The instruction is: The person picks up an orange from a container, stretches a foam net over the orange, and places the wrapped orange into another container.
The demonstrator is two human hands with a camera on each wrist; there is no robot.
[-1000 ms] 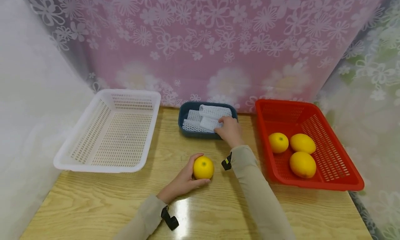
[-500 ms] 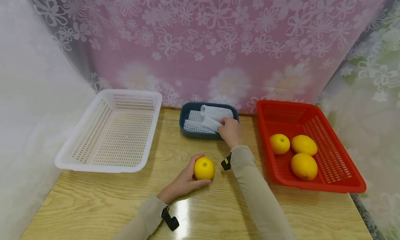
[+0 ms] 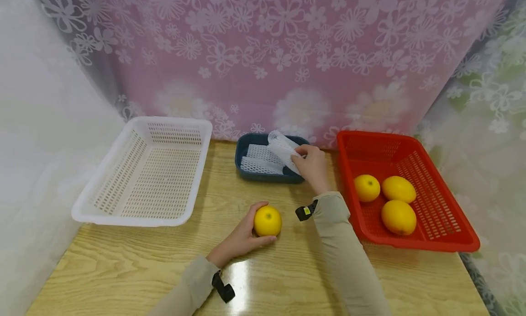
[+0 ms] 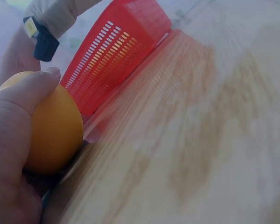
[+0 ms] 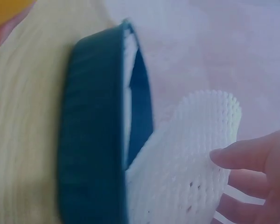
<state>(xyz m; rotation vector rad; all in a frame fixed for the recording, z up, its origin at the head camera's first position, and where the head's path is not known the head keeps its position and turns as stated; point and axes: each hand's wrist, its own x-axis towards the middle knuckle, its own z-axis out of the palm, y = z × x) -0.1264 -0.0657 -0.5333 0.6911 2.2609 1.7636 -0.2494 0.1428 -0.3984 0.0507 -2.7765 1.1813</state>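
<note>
My left hand (image 3: 242,236) curls round a yellow lemon (image 3: 268,221) at the middle of the table; in the left wrist view the thumb lies over the lemon (image 4: 56,126). Farther back, my right hand (image 3: 313,166) pinches a white foam net sleeve (image 3: 283,149) at its right end. The sleeve slants over the dark blue tray (image 3: 271,177), its far end lifted. More foam net sleeves (image 3: 261,165) lie inside that tray. In the right wrist view, thumb and fingers grip the foam net (image 5: 186,154) beside the tray wall (image 5: 93,126).
On the left stands a white perforated basket (image 3: 190,202) with nothing in it. A red basket (image 3: 349,188) on the right holds three lemons (image 3: 397,217). Behind the wooden table (image 3: 135,265) hangs a pink floral curtain (image 3: 263,78).
My right hand has moved slightly right and lifted a foam net sleeve, which has turned to slant over the tray. The left hand and its lemon have stayed in place.
</note>
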